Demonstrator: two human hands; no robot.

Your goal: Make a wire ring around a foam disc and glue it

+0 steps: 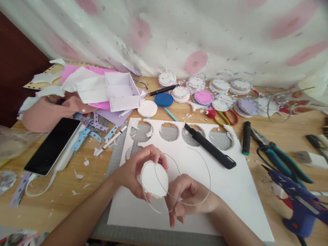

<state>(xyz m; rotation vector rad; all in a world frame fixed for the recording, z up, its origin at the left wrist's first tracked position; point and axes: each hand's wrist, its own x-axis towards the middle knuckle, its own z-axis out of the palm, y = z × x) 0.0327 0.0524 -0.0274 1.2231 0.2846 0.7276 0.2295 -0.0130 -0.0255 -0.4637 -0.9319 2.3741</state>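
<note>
My left hand grips a white round disc by its edge, fingers over the top and thumb below. The disc's rim looks rough. Beside it, my right hand is closed on a thin wire that curls in loose loops, some crossing in front of the disc. Under both hands lies a white board with round holes cut along its far side. A black craft knife rests on that board. Part of a grey cutting mat shows beneath it.
Several decorated discs stand at the back by the curtain. To the right are pliers and a blue glue gun. A phone, an open white box and paper scraps crowd the left.
</note>
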